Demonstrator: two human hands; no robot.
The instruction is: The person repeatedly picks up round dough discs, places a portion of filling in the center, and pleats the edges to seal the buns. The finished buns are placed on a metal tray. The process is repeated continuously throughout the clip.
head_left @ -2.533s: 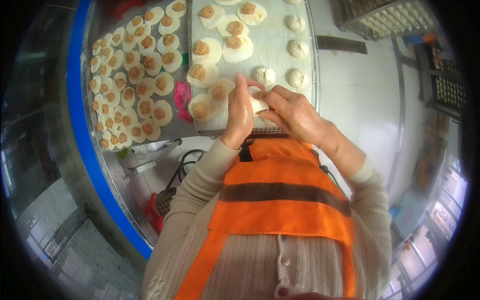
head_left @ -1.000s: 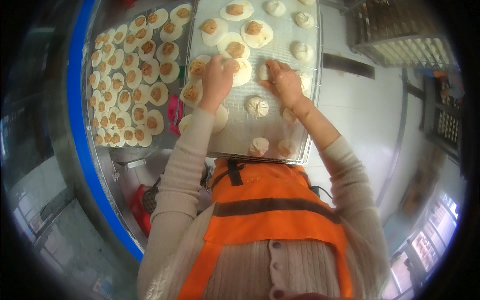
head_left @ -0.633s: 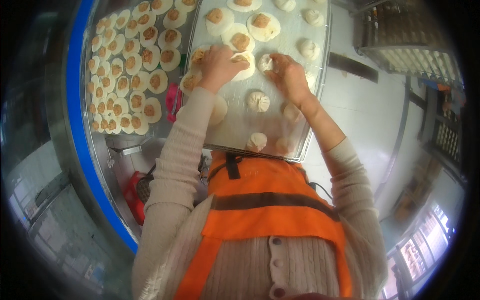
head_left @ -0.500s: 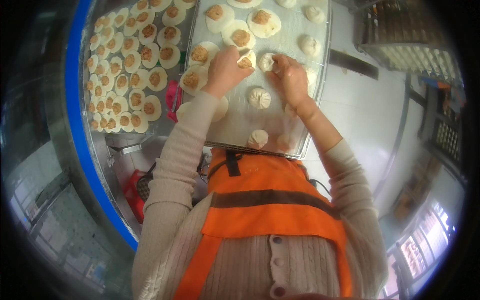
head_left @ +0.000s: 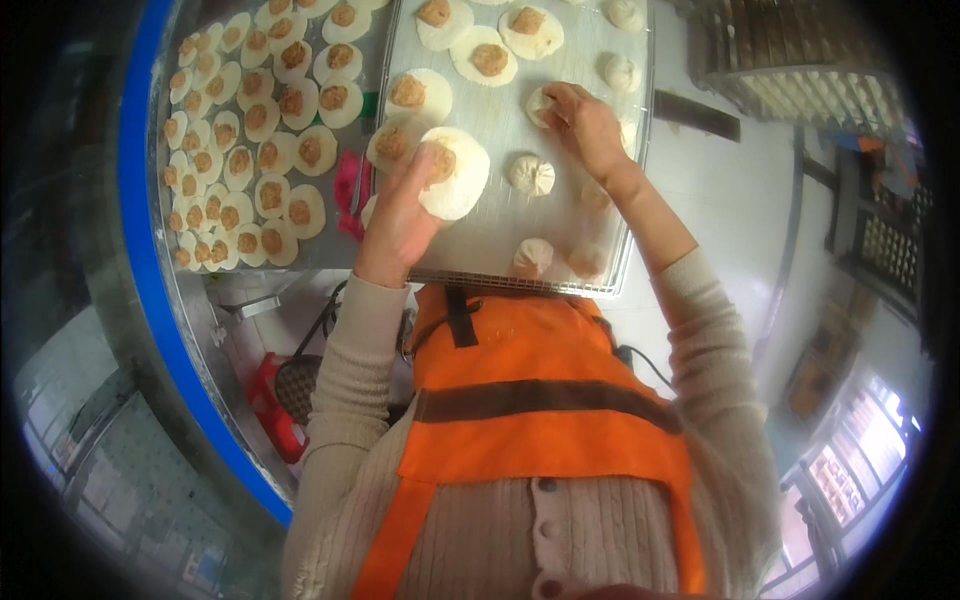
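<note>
My left hand (head_left: 400, 220) is closed on a flat round dough wrapper (head_left: 468, 185), pinching its left side; a mound of orange-brown filling lies in its middle, partly behind my fingers. Farther right, my right hand (head_left: 592, 130) has its fingertips gathered on a bun (head_left: 539, 106) resting on the metal tray (head_left: 490, 245). The hand hides part of that bun. A pleated bun (head_left: 532, 175) sits just nearer to me, and another bun (head_left: 533, 257) lies by the tray's front edge. Open wrappers with filling, such as one wrapper (head_left: 420, 95), line the tray's left side.
Many filled wrappers (head_left: 258, 120) cover a metal surface to the left, bordered by a blue edge (head_left: 150, 240). A pink cloth (head_left: 348, 190) lies between it and the tray. More buns (head_left: 621, 72) stand along the tray's right side. A loaded rack (head_left: 800, 90) is at far right.
My left hand has drawn back left and toward me; the wrapper in it now shows broad and flat, where a curled one showed before. My right hand stays at the bun.
</note>
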